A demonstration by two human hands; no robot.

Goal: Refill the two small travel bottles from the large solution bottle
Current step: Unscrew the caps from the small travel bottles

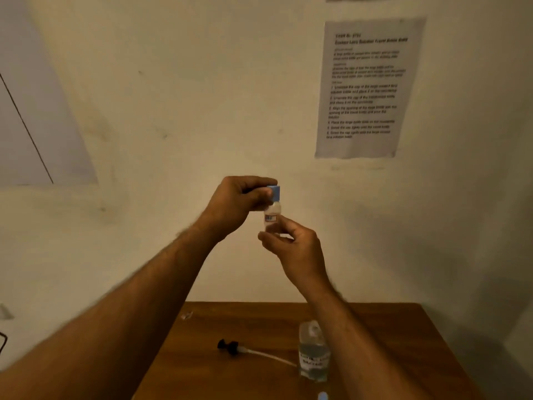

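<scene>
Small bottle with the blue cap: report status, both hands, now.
Left hand pinching blue cap; right hand gripping small bottle, raised above table. Large bottle open, pump lying beside it. Nothing obstructing.

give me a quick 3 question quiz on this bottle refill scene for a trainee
1. True or false: the small bottle is held up in the air, off the table.
2. Which hand has its grip on the blue cap? A) left B) right
3. What lies on the table beside the large bottle?

Key:
1. True
2. A: left hand; the right hand holds the bottle's base
3. A pump top with tube
</scene>
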